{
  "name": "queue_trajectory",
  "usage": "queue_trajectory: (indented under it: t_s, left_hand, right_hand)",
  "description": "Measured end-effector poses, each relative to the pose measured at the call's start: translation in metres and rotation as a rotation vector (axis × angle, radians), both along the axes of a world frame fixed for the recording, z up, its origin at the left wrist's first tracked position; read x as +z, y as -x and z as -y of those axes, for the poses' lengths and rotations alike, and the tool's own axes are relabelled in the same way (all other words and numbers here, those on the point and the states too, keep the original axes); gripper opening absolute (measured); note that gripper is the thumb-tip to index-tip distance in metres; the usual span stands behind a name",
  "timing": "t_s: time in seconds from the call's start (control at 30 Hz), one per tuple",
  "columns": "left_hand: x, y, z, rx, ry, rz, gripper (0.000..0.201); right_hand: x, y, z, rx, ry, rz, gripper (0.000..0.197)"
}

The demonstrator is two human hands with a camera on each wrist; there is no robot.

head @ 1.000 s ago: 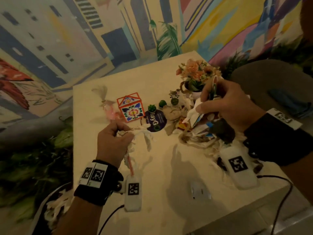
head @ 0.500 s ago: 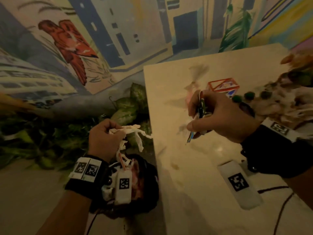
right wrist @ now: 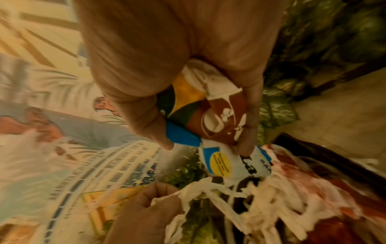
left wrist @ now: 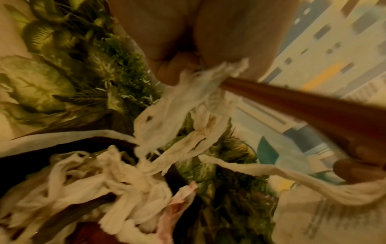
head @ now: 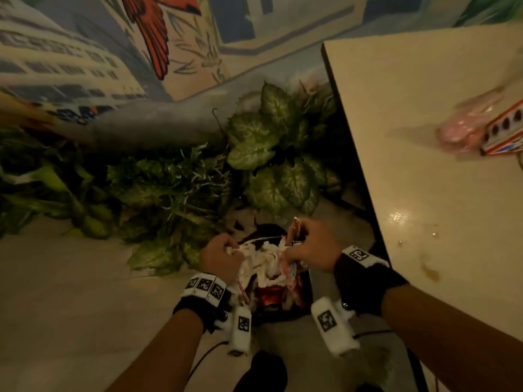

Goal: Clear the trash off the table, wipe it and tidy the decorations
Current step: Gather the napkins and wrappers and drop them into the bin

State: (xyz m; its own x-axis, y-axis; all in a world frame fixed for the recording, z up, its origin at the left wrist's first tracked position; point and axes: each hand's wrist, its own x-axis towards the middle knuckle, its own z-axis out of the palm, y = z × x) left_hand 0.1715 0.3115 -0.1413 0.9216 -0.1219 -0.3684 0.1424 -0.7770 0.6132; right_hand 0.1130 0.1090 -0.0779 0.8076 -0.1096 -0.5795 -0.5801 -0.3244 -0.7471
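Both hands hover over a dark trash bin [head: 304, 305] on the floor beside the table [head: 424, 137]. My left hand [head: 219, 257] pinches torn white tissue strips [left wrist: 188, 92], which trail down toward the tissue heaped in the bin [left wrist: 94, 181]. My right hand [head: 311, 251] grips crumpled colourful wrappers [right wrist: 211, 115], blue, yellow, brown and white, just above the bin's contents. A pink wrapped decoration [head: 464, 128] and a patterned little house box [head: 506, 131] stay on the table at the far right.
Artificial green plants [head: 268, 142] crowd the floor behind the bin, against a painted mural wall [head: 85, 52]. The table's left edge runs close beside my right forearm. Stains and droplets [head: 430, 273] mark the tabletop. A dark shoe [head: 263, 372] shows below the bin.
Both hands left the table and swung down left to the bin, carrying the tissue and the wrappers. My view turned away from the table toward the floor.
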Motion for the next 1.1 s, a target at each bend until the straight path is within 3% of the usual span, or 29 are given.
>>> queue_trajectory:
  t_s: [0.13, 0.23, 0.3, 0.4, 0.5, 0.63, 0.73, 0.83, 1.03, 1.1]
  left_hand:
    - [-0.063, 0.001, -0.004, -0.026, -0.068, -0.091, 0.012]
    - [-0.117, 0.0, -0.004, -0.072, -0.153, -0.145, 0.008]
    - [-0.155, -0.001, -0.003, -0.144, -0.243, -0.204, 0.027]
    - [-0.195, 0.001, -0.002, -0.257, -0.392, -0.235, 0.053]
    - [-0.223, 0.013, 0.0, -0.363, -0.475, -0.313, 0.068]
    - [-0.248, 0.024, -0.005, -0.422, -0.42, -0.457, 0.085]
    - [-0.252, 0.013, -0.011, -0.495, -0.344, -0.514, 0.066]
    - [-0.239, 0.002, -0.012, -0.519, -0.288, -0.523, 0.044]
    - [-0.183, 0.007, -0.016, -0.306, -0.241, -0.412, 0.058]
    - [-0.159, 0.012, -0.017, -0.256, -0.227, -0.364, 0.052]
  right_hand:
    - [-0.075, -0.007, -0.014, -0.029, 0.002, -0.176, 0.038]
    - [-0.131, -0.008, -0.026, -0.014, 0.017, -0.245, 0.086]
    - [-0.165, -0.008, -0.033, 0.052, 0.056, -0.301, 0.102]
    - [-0.209, -0.013, -0.043, 0.199, 0.236, -0.369, 0.082]
    - [-0.24, -0.019, -0.053, 0.348, 0.364, -0.373, 0.08]
    - [-0.27, -0.022, -0.066, 0.46, 0.44, -0.377, 0.076]
    - [-0.276, -0.02, -0.069, 0.479, 0.462, -0.333, 0.084]
    - [-0.27, -0.014, -0.065, 0.516, 0.397, -0.349, 0.106]
    - [-0.236, 0.0, -0.048, 0.378, 0.174, -0.256, 0.122]
    - [-0.227, 0.008, -0.044, 0.33, 0.149, -0.248, 0.12]
